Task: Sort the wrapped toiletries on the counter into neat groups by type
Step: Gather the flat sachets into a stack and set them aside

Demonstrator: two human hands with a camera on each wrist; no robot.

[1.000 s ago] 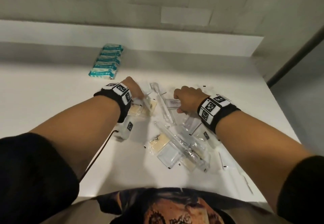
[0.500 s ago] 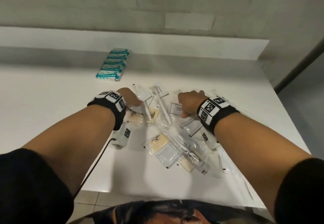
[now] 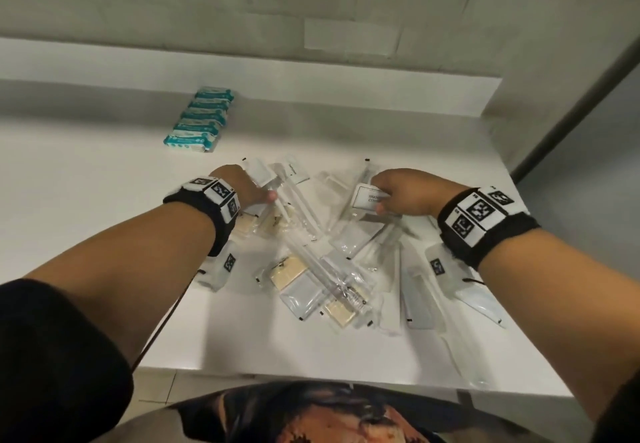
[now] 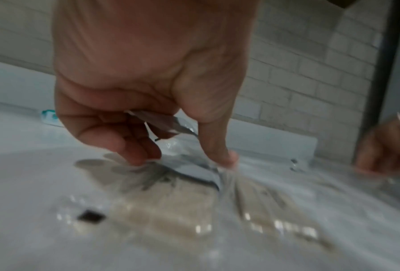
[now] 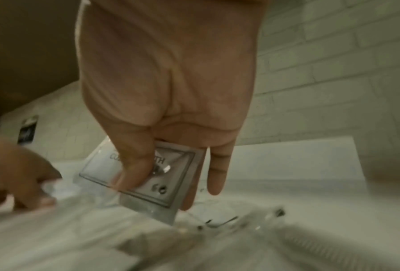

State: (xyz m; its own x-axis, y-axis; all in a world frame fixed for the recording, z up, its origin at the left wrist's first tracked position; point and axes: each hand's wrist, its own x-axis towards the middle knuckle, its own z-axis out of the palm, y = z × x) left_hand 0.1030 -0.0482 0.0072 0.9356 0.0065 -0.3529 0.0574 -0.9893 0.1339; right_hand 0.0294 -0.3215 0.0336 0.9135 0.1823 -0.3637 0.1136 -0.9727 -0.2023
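White counter (image 3: 86, 200) lies bare left of the clear-wrapped pile (image 3: 325, 269). Teal packets (image 3: 201, 120) line the back ledge. Right hand (image 3: 408, 193) pinches a labelled sachet (image 3: 369, 196); left hand (image 3: 242, 186) grasps a clear wrapper (image 4: 164, 122).

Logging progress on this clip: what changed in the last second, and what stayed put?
The right hand lifted a printed sachet off the pile and pinches it. The left hand shifted slightly, gripping a clear packet. The teal packs and the near pile stayed put.
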